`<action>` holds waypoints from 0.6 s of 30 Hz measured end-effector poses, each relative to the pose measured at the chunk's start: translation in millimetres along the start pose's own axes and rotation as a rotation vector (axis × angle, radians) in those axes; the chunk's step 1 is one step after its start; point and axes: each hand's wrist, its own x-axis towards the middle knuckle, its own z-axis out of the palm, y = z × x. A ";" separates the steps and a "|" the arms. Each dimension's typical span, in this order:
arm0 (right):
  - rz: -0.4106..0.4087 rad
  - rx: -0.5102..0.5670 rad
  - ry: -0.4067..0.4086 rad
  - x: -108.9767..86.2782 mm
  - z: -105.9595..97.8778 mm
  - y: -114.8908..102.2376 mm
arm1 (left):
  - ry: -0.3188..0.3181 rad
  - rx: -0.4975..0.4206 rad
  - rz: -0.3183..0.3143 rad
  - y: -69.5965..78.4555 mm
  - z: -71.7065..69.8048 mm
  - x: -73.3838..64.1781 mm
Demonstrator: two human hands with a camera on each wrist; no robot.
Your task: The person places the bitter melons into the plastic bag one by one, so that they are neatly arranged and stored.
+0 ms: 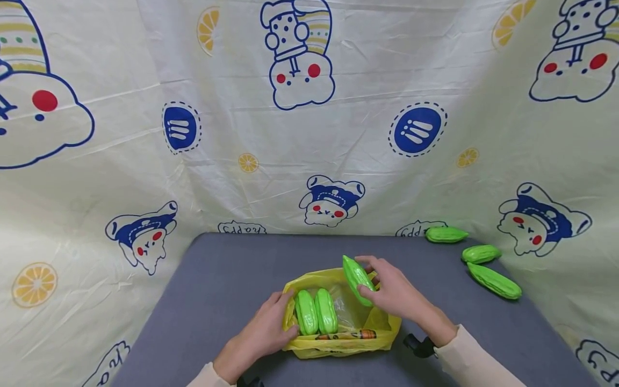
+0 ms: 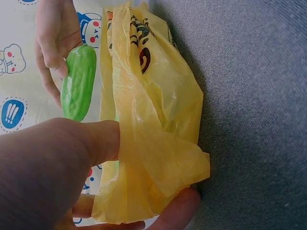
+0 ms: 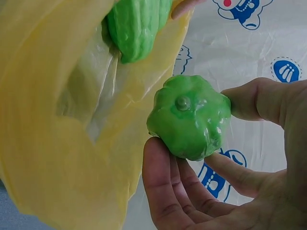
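Note:
A yellow plastic bag (image 1: 345,346) stands with its mouth spread on the grey table. At its left rim my left hand (image 1: 266,325) pinches the plastic, thumb over the edge and fingers along the outside. Inside, two glossy green bitter melons (image 1: 306,313) lie side by side at the left. My right hand (image 1: 394,287) holds a third ribbed bitter melon (image 1: 357,278), tilted, over the right part of the bag's mouth. Its knobbed end (image 3: 183,103) faces the camera in the right wrist view, with thumb and fingertips round its sides.
Three more green bitter melons lie at the table's right side: one (image 1: 446,234) at the far edge, one (image 1: 481,253) nearer, one (image 1: 494,281) along the right edge. A white cartoon-printed cloth (image 1: 338,140) hangs behind the grey table (image 1: 217,290).

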 end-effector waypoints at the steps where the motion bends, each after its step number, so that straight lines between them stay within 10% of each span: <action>1: 0.001 0.000 -0.003 -0.2 0.8 0.0 | 0.000 0.003 0.001 0.3 -0.1 -0.1; 18: -0.001 -0.006 -0.072 -3.5 15.3 -2.9 | 0.008 0.012 0.013 4.4 -1.2 -0.9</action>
